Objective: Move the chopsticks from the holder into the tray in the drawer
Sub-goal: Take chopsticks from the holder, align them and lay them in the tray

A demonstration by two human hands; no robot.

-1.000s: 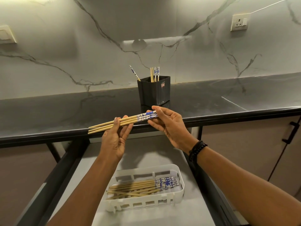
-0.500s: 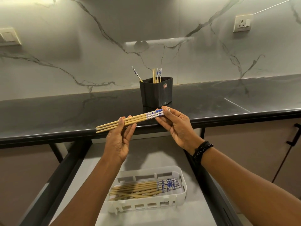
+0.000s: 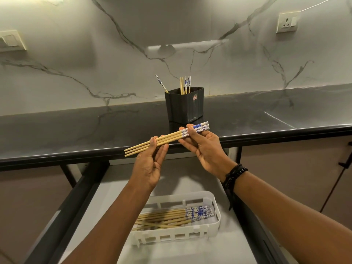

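**Marble wall [image 3: 133, 54], dark counter [image 3: 76, 126], three chopsticks [image 3: 167, 137] held above the open drawer [image 3: 190, 250]**

Against the wall, a black holder [image 3: 184, 105] stands on the counter. A few loose sticks [image 3: 185, 84] stand upright in it, and one leans out to the left. In front of the counter's edge, both hands hold the three chopsticks side by side, nearly level, with plain tips to the left and blue-and-white ends to the right. The left hand [image 3: 150, 164] pinches the plain shafts, thumb in front and fingers behind. The right hand [image 3: 205, 149] pinches the patterned ends, thumb on top and fingers underneath. Dark bracelets [image 3: 233, 174] circle the right wrist. Below, a white tray [image 3: 215, 206] lies in the drawer and holds a pile of chopsticks [image 3: 171, 218], patterned ends to the right. The held three are well above the tray.
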